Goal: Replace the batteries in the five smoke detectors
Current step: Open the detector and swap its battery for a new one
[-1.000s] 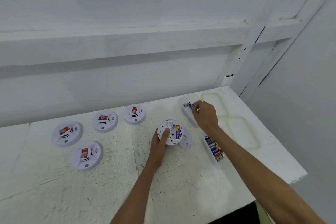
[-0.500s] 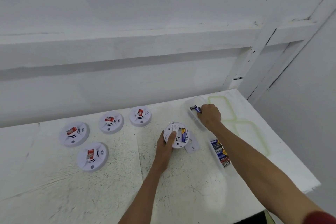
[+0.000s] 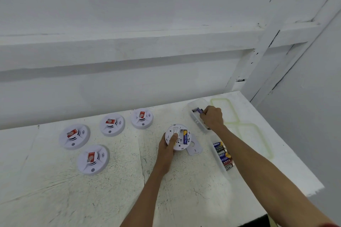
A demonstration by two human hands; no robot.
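My left hand [image 3: 167, 148] grips an upturned white smoke detector [image 3: 178, 136] at the table's middle, thumb on its back. One blue battery shows in its open compartment. Its back cover [image 3: 194, 148] lies beside it on the right. My right hand [image 3: 212, 117] reaches into a clear far container [image 3: 195, 118] and pinches a dark battery [image 3: 197, 110] there. A nearer clear container [image 3: 217, 162] holds several batteries [image 3: 223, 155]. Several more detectors, face up with red stickers, lie to the left [image 3: 74, 136] [image 3: 93, 159] [image 3: 112, 124] [image 3: 141, 118].
Two clear lids with green rims [image 3: 224, 109] [image 3: 255, 140] lie at the table's right. The white table [image 3: 55, 190] ends at a right edge near the wall and a front edge below my arms. A white wall ledge runs behind.
My right hand has sunk lower into the far container with the battery. The left hand keeps its hold on the detector. The camera has shifted slightly.
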